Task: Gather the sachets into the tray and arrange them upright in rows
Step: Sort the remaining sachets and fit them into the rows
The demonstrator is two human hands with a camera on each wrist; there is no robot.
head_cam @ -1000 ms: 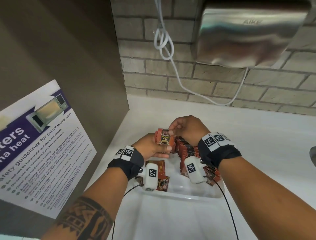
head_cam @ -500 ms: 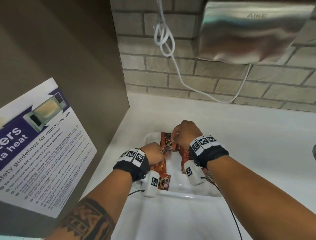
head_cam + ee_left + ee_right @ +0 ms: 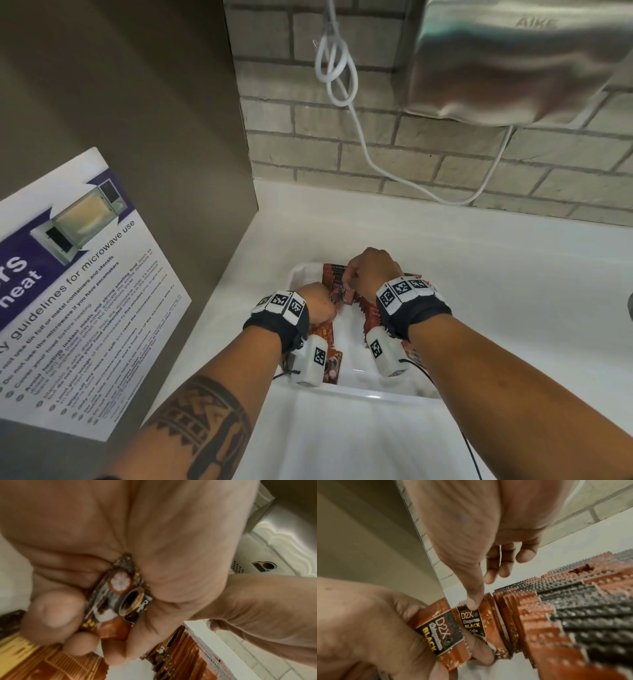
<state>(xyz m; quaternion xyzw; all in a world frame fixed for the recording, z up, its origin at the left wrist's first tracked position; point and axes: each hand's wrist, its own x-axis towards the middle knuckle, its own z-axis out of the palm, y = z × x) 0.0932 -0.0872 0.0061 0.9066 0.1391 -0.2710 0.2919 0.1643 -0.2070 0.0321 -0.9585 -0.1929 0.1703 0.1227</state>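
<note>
Both forearms are bare, no sleeves. Each wrist wears a black fabric band (image 3: 278, 328) topped with white tiles printed with black square codes (image 3: 401, 288). Under each wrist hangs a white rounded camera pod (image 3: 312, 364) with its own square code, and thin black cables (image 3: 470, 449) trail back toward six o'clock. The left forearm carries a dark geometric tattoo (image 3: 206, 422).

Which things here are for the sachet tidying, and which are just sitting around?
For the job:
- left hand, gripping sachets
- right hand, thumb on the front sachet of the upright row
- white tray
- flat sachets lying in the tray

Just around:
- microwave poster
- hand dryer
- white cable
- brick wall
</note>
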